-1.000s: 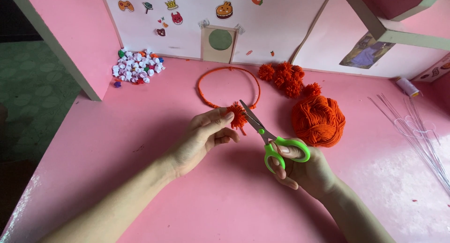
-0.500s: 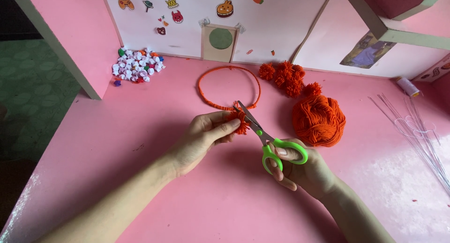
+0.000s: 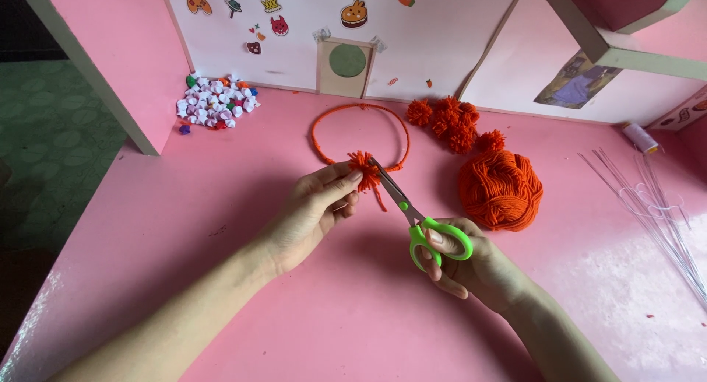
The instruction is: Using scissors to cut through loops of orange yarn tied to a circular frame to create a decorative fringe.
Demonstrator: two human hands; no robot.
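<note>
My left hand (image 3: 315,204) pinches a small orange yarn pompom (image 3: 363,168) between thumb and fingers, a loose strand hanging below it. My right hand (image 3: 464,268) grips green-handled scissors (image 3: 420,223), whose blades point up-left and touch the pompom. Just behind the pompom lies an orange yarn-wrapped ring (image 3: 359,135) flat on the pink tabletop (image 3: 184,227). A ball of orange yarn (image 3: 501,189) sits to the right of the scissors.
Several finished orange pompoms (image 3: 451,120) lie behind the yarn ball. A pile of small paper stars (image 3: 213,102) is at the back left. Thin clear wires (image 3: 655,205) and a thread spool (image 3: 639,137) are at the right. A white stickered wall (image 3: 309,28) stands behind.
Both hands with the pompom and scissors have shifted slightly; the scissor blades stay at the pompom, trimming it. Nothing else has moved.
</note>
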